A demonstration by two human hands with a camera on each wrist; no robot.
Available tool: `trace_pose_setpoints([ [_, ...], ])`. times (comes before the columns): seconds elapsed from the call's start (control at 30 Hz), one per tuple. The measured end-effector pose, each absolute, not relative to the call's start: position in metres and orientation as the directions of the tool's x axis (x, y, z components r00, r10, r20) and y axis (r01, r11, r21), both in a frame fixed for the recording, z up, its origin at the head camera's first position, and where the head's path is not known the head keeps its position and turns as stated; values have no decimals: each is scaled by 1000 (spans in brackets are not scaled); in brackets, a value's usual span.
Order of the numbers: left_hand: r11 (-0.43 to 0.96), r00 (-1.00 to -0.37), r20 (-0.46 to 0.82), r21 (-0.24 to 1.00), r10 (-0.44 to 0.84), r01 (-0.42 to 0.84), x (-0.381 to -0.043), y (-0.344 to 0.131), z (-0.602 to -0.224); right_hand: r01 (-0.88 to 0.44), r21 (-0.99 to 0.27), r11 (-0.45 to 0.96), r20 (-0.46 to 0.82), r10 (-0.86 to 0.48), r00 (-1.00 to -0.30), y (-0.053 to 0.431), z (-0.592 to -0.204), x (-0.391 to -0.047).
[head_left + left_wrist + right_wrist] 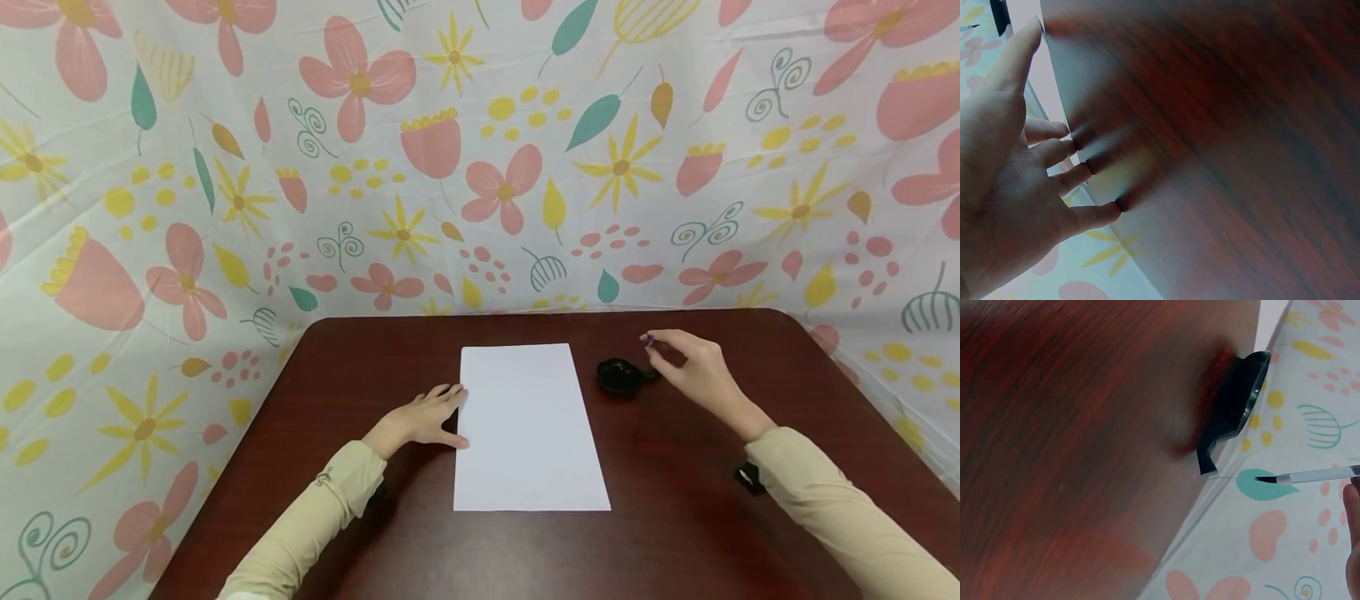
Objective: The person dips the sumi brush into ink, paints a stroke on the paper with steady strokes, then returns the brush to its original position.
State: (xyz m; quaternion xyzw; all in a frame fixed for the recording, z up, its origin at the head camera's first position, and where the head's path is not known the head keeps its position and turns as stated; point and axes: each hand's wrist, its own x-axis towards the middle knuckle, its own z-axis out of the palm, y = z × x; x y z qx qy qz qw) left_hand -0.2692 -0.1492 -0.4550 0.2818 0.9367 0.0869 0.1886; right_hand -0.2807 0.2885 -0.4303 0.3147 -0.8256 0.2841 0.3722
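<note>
The left hand (426,419) lay low, fingers (1096,217) and thumb (1015,62) spread. The right hand (703,375) was raised, its thumb and forefinger (677,338) pinched. Both arms (307,517) were extended forward.

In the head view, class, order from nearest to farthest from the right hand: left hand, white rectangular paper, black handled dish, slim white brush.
1. Slim white brush: pinched in the right hand.
2. Black handled dish: just left of that hand.
3. White rectangular paper: farther left.
4. Left hand: at the paper's left edge.
</note>
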Motion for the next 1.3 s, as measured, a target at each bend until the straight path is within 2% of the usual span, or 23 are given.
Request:
trace_pose_setpoints([
  [0.23,828,-769,-312,271,558,490,-270,-149,-454,-716,-437,545,779,-168,-604,283,-424,-279],
  [0.4,830,-769,-317,269,555,488,-271,-148,-453,-710,-504,491,772,-112,-625,273,-412,-271],
  [0.57,833,-768,-325,249,552,494,-272,-149,-455,-664,-562,492,725,-94,-683,267,-408,-266],
  [1.0,829,-768,-316,257,557,496,-270,-149,-456,-581,-600,550,639,-108,-762,267,-427,-266],
  [1.17,828,-768,-313,260,559,497,-269,-148,-456,-576,-600,555,641,-98,-762,268,-426,-266],
  [1.3,830,-768,-317,258,557,495,-269,-149,-455,-592,-615,521,656,-79,-751,279,-443,-282],
])
